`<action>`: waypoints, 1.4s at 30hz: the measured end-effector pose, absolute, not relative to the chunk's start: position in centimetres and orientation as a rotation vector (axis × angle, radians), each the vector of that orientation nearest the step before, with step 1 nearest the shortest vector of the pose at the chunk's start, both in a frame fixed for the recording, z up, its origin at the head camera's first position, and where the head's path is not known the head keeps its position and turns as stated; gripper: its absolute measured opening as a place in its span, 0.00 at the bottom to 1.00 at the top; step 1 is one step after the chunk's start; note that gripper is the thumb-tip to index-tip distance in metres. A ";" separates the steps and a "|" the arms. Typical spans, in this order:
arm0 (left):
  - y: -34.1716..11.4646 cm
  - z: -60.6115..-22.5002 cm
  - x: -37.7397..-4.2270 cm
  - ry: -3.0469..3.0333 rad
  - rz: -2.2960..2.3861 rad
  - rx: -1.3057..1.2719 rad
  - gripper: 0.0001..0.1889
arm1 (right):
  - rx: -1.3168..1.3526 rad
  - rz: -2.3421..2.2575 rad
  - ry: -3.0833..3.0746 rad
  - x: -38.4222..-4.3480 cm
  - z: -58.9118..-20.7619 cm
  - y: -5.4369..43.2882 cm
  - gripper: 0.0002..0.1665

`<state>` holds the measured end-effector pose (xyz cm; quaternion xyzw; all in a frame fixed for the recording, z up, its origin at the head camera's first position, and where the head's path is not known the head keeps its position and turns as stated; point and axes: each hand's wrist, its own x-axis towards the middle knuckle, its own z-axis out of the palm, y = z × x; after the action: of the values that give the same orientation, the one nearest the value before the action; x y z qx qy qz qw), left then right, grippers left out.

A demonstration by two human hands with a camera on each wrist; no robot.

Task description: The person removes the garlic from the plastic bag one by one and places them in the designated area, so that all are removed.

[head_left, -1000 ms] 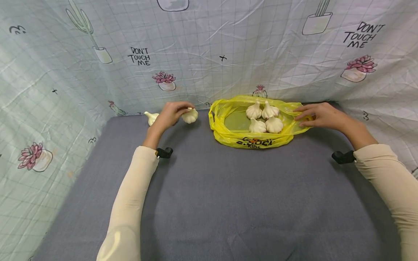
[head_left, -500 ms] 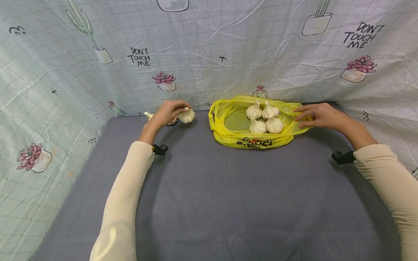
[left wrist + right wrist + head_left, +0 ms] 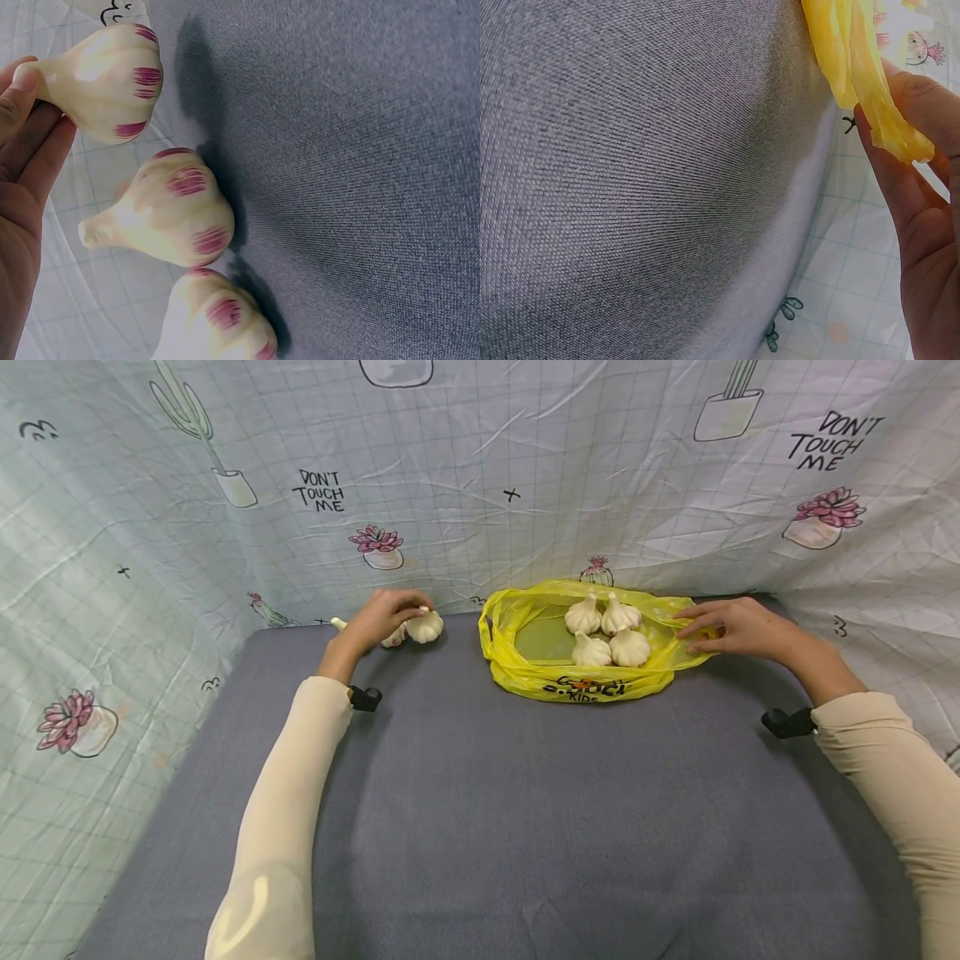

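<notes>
Thumb and fingers of the left hand (image 3: 382, 617) pinch the neck of a garlic bulb (image 3: 425, 627), held upright with its base just above the grey cloth (image 3: 525, 793). Near it, two more bulbs (image 3: 169, 214) stand on the cloth, partly hidden by that hand in the head view. Well apart, the right hand (image 3: 738, 627) pinches the edge of an open yellow bag (image 3: 510, 675) in which four bulbs (image 3: 591, 650) sit grouped. Behind hangs a plant-printed sheet (image 3: 450, 460).
</notes>
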<state>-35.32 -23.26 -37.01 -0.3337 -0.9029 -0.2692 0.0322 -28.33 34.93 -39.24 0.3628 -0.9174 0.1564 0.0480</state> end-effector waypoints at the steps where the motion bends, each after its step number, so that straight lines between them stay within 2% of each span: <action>1: -23.3 -37.0 -35.4 -2.776 -0.827 -1.030 0.10 | 1.103 0.475 -2.797 -28.3 -39.3 34.9 0.14; 42: -23.4 -37.4 -37.2 -2.894 -0.780 -0.990 0.09 | 1.136 0.465 -2.798 -28.5 -39.4 35.1 0.14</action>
<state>-37.16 -23.37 -37.39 -0.3137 -0.9168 -0.2472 -0.0074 -28.47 35.08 -39.38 0.3713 -0.9150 0.1521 0.0429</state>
